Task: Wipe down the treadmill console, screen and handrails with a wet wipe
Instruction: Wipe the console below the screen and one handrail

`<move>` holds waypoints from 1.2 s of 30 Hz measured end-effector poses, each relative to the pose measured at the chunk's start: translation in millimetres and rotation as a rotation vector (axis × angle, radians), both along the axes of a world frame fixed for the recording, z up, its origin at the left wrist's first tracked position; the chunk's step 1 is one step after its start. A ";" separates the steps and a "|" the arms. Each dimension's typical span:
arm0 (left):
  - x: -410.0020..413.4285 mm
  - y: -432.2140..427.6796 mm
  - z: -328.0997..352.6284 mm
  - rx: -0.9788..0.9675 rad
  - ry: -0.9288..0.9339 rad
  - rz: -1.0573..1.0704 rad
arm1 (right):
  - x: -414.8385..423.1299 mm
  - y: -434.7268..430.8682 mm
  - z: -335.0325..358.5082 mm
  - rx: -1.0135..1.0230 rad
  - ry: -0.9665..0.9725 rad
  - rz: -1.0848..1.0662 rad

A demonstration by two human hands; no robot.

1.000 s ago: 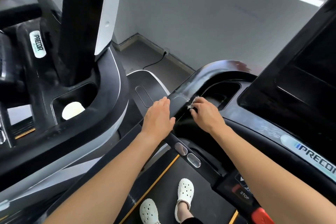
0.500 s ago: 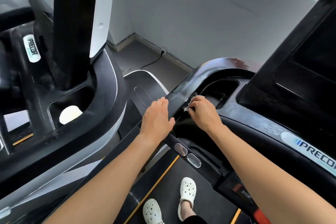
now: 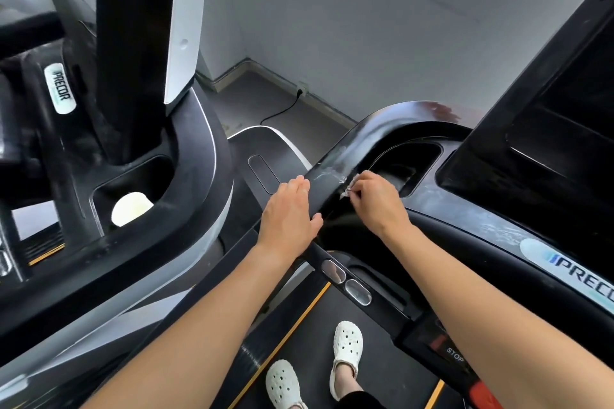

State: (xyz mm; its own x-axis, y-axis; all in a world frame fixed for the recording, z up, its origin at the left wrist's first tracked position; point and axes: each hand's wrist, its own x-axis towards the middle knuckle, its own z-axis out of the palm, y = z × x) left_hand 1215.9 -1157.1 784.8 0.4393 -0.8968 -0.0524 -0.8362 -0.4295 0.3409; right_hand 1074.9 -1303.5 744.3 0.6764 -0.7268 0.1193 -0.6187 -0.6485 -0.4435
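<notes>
Right hand (image 3: pixel 375 202) pinches the wipe (image 3: pixel 349 189) against the handrail (image 3: pixel 365 136) inner edge, barely shifted over the last second; left hand (image 3: pixel 289 212) rests spread on the handrail; wet streaks suggest this section is nearly done.

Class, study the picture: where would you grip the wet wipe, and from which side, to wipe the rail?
Pinch the bunched wipe by its top, from above, as the right hand does: it lies crumpled on the sloping upper face of the rail, so probably only that side is free. The left hand rests on the rail beside it.
</notes>
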 end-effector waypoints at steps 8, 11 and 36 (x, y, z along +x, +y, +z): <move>0.9 -0.2 -3.0 -0.019 0.008 0.009 | -2.1 41.2 -0.5 -0.113 0.048 0.443; 2.1 0.3 -2.8 -0.029 0.011 0.010 | -4.1 28.1 2.3 -0.043 0.029 0.333; 0.3 0.7 -0.4 -0.058 0.065 0.042 | 24.3 12.6 28.7 0.277 -0.397 -0.255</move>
State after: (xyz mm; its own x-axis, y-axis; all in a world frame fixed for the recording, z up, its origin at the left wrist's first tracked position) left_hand 1216.2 -1156.4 784.4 0.4744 -0.8798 -0.0306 -0.7931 -0.4422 0.4189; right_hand 1099.3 -1290.9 773.0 0.4161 -0.9025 0.1109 -0.4912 -0.3257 -0.8079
